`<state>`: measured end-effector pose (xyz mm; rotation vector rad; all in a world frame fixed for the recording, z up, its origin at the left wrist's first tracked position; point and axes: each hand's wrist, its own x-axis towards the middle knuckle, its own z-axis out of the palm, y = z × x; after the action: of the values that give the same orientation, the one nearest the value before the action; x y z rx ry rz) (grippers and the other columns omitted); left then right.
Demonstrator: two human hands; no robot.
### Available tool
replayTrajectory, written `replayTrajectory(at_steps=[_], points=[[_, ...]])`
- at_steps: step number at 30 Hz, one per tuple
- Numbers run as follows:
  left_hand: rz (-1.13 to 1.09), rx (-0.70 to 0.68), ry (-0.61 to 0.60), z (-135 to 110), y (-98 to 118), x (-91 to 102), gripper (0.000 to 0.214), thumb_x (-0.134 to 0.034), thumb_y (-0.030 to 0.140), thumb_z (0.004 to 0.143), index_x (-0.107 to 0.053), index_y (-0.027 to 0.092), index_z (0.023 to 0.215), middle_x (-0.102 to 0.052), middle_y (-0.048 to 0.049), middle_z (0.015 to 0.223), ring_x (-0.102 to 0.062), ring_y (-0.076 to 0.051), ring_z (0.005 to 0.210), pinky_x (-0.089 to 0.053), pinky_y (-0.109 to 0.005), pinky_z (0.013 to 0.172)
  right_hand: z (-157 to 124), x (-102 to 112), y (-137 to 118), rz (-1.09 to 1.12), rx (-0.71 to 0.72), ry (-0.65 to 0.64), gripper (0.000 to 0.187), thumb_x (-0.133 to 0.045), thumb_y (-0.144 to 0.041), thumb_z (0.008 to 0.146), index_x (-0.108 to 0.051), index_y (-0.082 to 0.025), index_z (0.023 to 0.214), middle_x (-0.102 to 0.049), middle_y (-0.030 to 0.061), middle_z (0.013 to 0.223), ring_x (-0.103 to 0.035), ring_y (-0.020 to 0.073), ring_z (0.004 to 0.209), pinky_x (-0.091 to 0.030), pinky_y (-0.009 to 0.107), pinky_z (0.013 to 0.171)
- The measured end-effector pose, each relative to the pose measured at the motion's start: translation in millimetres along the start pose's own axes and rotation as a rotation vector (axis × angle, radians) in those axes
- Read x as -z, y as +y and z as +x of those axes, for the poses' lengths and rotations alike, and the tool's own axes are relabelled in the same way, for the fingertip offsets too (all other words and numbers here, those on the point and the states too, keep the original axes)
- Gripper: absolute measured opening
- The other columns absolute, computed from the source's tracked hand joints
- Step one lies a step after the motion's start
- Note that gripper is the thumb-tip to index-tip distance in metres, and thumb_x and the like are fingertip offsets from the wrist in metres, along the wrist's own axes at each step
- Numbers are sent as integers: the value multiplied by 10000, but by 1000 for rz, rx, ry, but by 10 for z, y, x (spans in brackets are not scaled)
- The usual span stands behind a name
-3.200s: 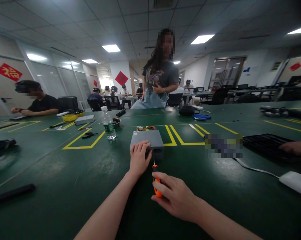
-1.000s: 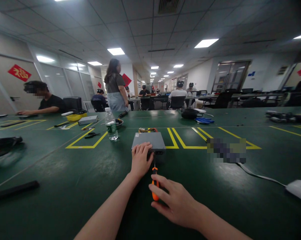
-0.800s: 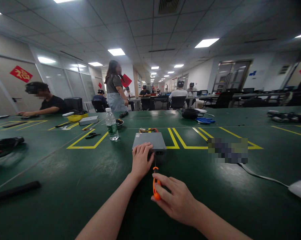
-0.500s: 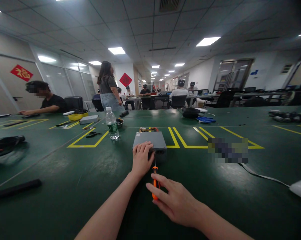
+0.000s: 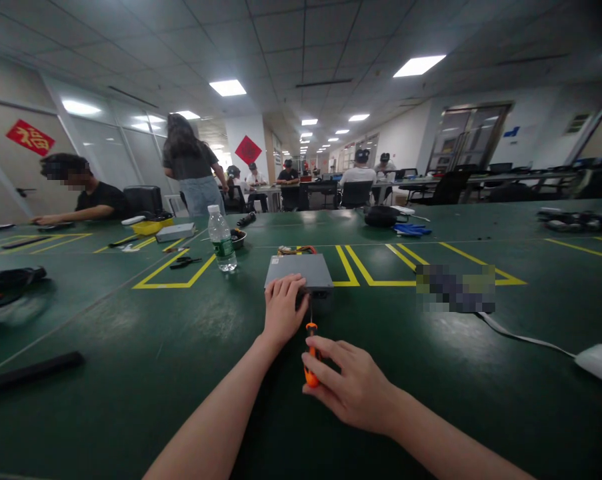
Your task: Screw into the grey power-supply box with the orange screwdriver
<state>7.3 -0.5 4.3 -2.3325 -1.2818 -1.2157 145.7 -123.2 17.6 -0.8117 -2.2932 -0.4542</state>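
Note:
A flat grey metal box (image 5: 303, 270) lies on the green table (image 5: 131, 373) in front of me. My left hand (image 5: 282, 310) rests on its near left corner, fingers curled over the top edge. My right hand (image 5: 349, 387) is closed around an orange-handled screwdriver (image 5: 310, 360). The thin shaft of the tool points away from me at the box's near face; whether the tip touches is too small to tell.
A water bottle (image 5: 221, 239) stands left of the box beside yellow floor-tape lines. A white device (image 5: 599, 363) with a cable lies at right, a black bar (image 5: 28, 372) at left. One person sits at the far left (image 5: 83, 197); another stands behind the table (image 5: 191, 167).
The standing person has walked from behind the box to the left. My hands keep their hold on the box and screwdriver, shifting only slightly. A hand on a keyboard at right is gone from view.

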Motion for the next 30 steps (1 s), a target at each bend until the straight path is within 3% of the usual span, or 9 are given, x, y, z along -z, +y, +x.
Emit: replayTrajectory(at_steps=[4, 7, 9, 12, 16, 21, 23, 28, 30], points=[[2, -6, -8, -1, -10, -4, 267, -515, 253, 818, -506, 266, 1085, -558, -8, 1211, -450, -180, 1157, -247, -387, 1012, -34, -6, 31, 49, -80, 110, 178, -495, -296, 842, -497, -136, 919, -602, 160, 1041, -626, 189, 824, -524, 302, 662], [-3, -3, -10, 1, -8, 0, 265, -512, 251, 820, -506, 263, 1084, -558, -13, 1211, -453, -184, 1155, -249, -389, 1010, -35, 27, 5, 75, -62, -37, 290, -469, -343, 857, -489, -143, 1066, -565, 164, 1112, -607, 208, 928, -525, 301, 699], [-9, -1, -12, 2, -3, 5, 263, -508, 250, 822, -504, 262, 1084, -556, -17, 1213, -451, -187, 1156, -246, -393, 1011, -19, 39, -19, 57, -21, -133, 319, -442, -268, 868, -458, -185, 1175, -521, 164, 1187, -590, 210, 983, -519, 295, 715], [-16, 0, -16, 2, 0, 9, 266, -512, 253, 819, -503, 264, 1084, -554, -15, 1216, -448, -189, 1157, -245, -394, 1012, -7, 12, -22, 29, 18, -30, 257, -455, -269, 868, -495, -162, 1098, -569, 160, 1111, -612, 203, 928, -522, 292, 702], [-15, 2, -15, -2, -4, 3, 268, -512, 251, 817, -508, 266, 1085, -553, -17, 1216, -446, -195, 1161, -245, -400, 1014, -39, -28, 12, 52, -43, 111, 144, -474, -290, 856, -480, -155, 908, -606, 147, 1044, -630, 187, 865, -531, 281, 667], [-13, 4, -8, -1, -5, -3, 267, -514, 255, 818, -508, 267, 1085, -556, -11, 1211, -449, -189, 1156, -247, -391, 1013, -24, 34, -5, 74, -26, -101, 303, -438, -294, 870, -456, -165, 1144, -529, 162, 1165, -591, 206, 986, -525, 281, 705], [-13, 1, -7, -1, -4, -1, 269, -517, 259, 817, -507, 269, 1085, -557, -5, 1209, -451, -184, 1153, -248, -386, 1012, -8, 36, -9, 54, 1, -114, 319, -433, -261, 872, -450, -178, 1179, -525, 163, 1171, -588, 208, 992, -521, 289, 724], [-13, 2, -10, -2, -5, -3, 256, -504, 266, 825, -514, 270, 1081, -560, -12, 1205, -452, -189, 1151, -255, -393, 1006, -52, -48, 29, 55, -38, 49, 159, -473, -290, 855, -483, -152, 934, -585, 164, 1088, -628, 192, 885, -528, 290, 682], [-11, 5, -16, -2, -5, -5, 257, -498, 267, 828, -512, 267, 1085, -556, -17, 1211, -448, -194, 1155, -252, -399, 1006, -74, -53, 34, 90, -63, 28, 186, -475, -317, 853, -468, -154, 941, -583, 163, 1090, -618, 194, 919, -528, 288, 690]])
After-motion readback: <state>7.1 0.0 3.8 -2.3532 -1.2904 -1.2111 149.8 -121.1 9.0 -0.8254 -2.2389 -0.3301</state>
